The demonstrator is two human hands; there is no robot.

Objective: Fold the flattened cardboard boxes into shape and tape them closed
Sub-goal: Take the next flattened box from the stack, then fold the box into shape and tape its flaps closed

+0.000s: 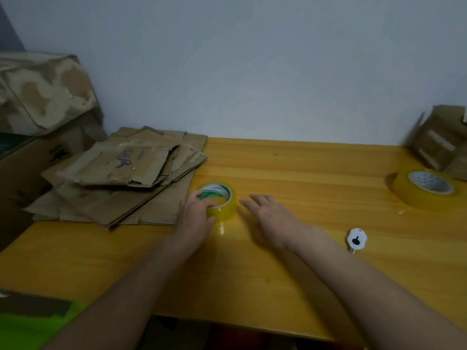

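Where the stack of flattened cardboard boxes (121, 178) lies at the table's (303, 248) far left, its left edge hangs past the tabletop and the lower sheets are mostly covered by the top ones; blue scrawl on the top sheet is not readable. Small tape roll (219, 201) stands flat just right of the stack, near side partly hidden by the left hand (195, 218), which grips it: fingers curled over the rim into the core, thumb on the outer wall. Right hand (271, 218) is just right of the roll, fingers straight and spread, holding nothing; can't tell whether it touches the table. Large tape roll (427, 189) lies flat at far right. Behind it a folded box (442, 145), blurred and cut off by the frame edge. Small white tool with a black mark (356, 239) near the right forearm, too small to identify. Big worn cartons (43, 97) at far left, cropped.
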